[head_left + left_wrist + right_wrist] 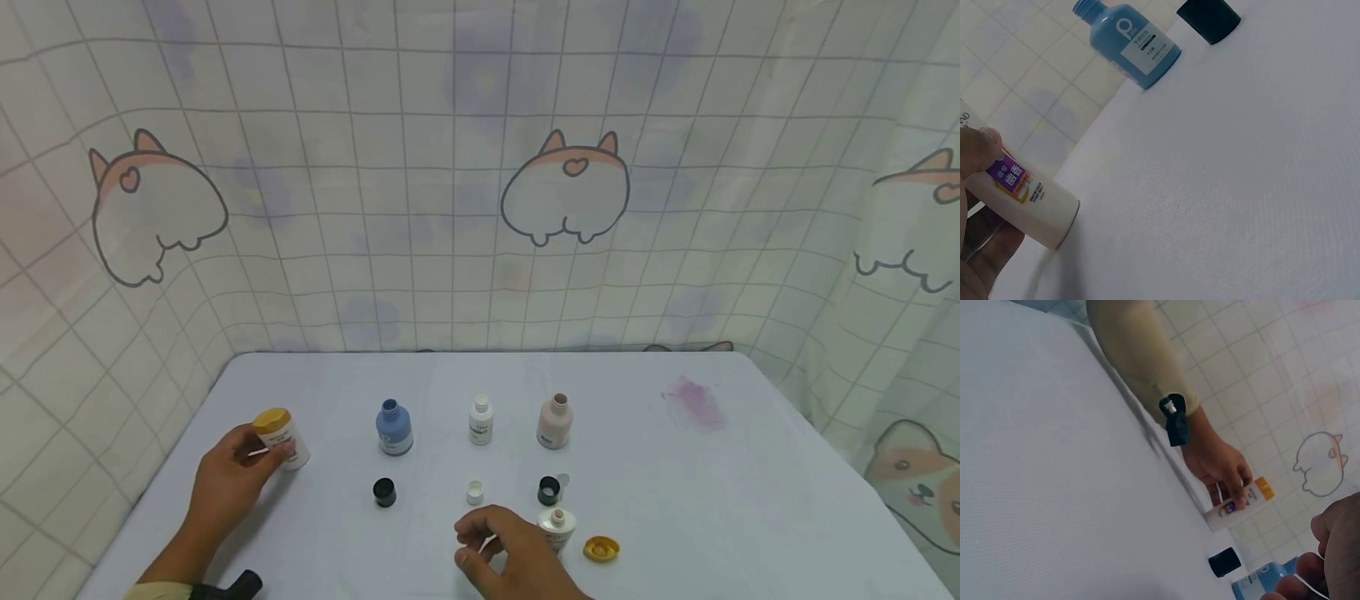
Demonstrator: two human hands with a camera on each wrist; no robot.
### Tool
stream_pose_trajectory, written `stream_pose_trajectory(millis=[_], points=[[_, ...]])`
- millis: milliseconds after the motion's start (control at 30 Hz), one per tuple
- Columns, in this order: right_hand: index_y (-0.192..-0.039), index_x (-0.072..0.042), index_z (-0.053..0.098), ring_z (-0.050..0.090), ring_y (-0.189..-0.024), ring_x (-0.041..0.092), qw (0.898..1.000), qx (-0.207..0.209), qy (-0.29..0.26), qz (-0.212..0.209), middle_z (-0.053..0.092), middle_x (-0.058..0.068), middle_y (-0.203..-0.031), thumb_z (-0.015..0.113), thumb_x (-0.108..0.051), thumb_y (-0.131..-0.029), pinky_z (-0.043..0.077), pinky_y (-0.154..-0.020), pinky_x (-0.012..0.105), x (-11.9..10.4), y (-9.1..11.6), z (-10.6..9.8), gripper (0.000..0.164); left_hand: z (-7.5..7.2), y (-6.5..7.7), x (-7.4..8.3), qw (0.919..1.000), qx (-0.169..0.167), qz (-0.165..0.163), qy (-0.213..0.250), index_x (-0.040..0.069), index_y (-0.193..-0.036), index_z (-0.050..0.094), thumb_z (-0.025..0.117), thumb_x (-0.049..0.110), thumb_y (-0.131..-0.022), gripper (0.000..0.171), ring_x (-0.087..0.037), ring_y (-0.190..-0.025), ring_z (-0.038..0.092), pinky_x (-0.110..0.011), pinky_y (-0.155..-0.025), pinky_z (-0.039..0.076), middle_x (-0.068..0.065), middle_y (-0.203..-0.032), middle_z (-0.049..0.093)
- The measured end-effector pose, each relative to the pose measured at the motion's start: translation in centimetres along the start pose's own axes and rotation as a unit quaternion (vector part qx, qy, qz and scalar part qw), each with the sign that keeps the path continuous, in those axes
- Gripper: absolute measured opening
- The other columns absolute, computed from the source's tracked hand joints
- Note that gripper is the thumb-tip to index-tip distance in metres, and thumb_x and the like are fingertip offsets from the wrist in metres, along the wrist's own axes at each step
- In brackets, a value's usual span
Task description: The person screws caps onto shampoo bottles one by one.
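Grid-printed curtain (420, 283) behind white table (697, 500). Left of blue bottle (394, 432): white bottle (298, 452) with yellow cap (272, 420), pinched between thumb and fingers of left hand (227, 482); cannot tell whether base touches table. Right of blue bottle and nearer the wearer: right hand (528, 560), fingers loosely bent, thumb apart. From left wrist, hidden from head: purple-and-orange label (1010, 175) with pale lettering, smaller dark print beneath. Yellow cap plain from head and right wrist, out of frame from left wrist. Tan sleeve (1138, 356) long in right wrist view, barely caught from head. Held white bottle smooth, dark line round base.
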State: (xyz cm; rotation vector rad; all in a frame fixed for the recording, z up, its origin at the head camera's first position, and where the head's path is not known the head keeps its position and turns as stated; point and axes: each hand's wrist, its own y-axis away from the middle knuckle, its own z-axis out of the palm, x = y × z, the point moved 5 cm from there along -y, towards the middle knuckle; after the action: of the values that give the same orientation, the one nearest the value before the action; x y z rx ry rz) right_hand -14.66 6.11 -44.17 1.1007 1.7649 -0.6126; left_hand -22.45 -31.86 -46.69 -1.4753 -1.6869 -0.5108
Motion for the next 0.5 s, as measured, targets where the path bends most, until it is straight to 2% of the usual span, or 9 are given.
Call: stream_pose_trajectory(millis=[200, 400, 500], points=[[-0.111, -0.018, 0.059, 0.057, -0.083, 0.006, 1.000, -0.002, -0.007, -0.006, 0.057, -0.014, -0.095, 0.063, -0.037, -0.090, 0.052, -0.076, 0.026, 0.10, 0.13, 0.02, 0.028, 0.11, -0.04, -0.24, 1.0000, 0.004, 0.002, -0.005, 0.007, -0.121, 0.054, 0.070, 0.045, -0.081, 0.058, -0.031, -0.098, 0.063, -0.012, -0.066, 0.050, -0.017, -0.114, 0.061], [-0.110, -0.019, 0.059, 0.057, -0.082, 0.006, 1.000, -0.003, -0.012, 0.019, 0.057, -0.012, -0.094, 0.064, -0.036, -0.089, 0.051, -0.076, 0.028, 0.05, 0.40, 0.13, 0.028, 0.15, -0.04, -0.23, 0.9999, 0.001, 0.001, -0.014, 0.008, -0.123, 0.052, 0.070, 0.046, -0.081, 0.059, -0.031, -0.097, 0.063, -0.013, -0.065, 0.050, -0.017, -0.114, 0.061], [-0.112, -0.019, 0.059, 0.057, -0.082, 0.006, 1.000, -0.013, -0.023, 0.016, 0.059, -0.010, -0.097, 0.063, -0.038, -0.089, 0.051, -0.075, 0.026, 0.12, 0.51, 0.13, 0.030, 0.13, -0.01, -0.19, 0.9999, 0.001, -0.001, -0.015, 0.008, -0.125, 0.051, 0.070, 0.047, -0.081, 0.062, -0.031, -0.097, 0.062, -0.014, -0.065, 0.050, -0.017, -0.115, 0.060]])
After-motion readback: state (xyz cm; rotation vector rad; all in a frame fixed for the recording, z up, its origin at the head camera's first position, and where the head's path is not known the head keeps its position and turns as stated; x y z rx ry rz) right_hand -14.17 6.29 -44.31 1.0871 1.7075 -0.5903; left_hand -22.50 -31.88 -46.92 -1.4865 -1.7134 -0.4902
